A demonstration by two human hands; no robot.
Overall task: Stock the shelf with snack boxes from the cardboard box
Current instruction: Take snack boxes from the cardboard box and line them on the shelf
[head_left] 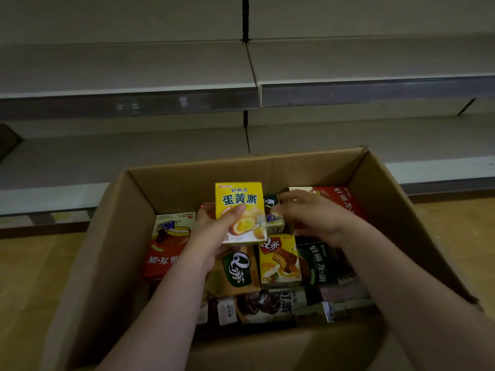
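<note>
The yellow snack box (239, 210) is held upright above the middle of the cardboard box (112, 223), gripped by the left hand (214, 228) with the thumb across its front face; the right hand (308, 215) is spread open over the packs toward the far wall of the cardboard box, and whether anything is grasped cannot be told. The grip is best kept low on the snack box; it is then carried level over the far wall of the cardboard box to the bare shelf (134, 156) beyond, and set down label forward.

Two bare arms are showing, one on the left and one on the right. The person is wearing no sleeves that reach into view. The bare left hand (214, 226) and the bare right hand (313, 215) are wearing no gloves. The right hand's fingers are looking blurry.
</note>
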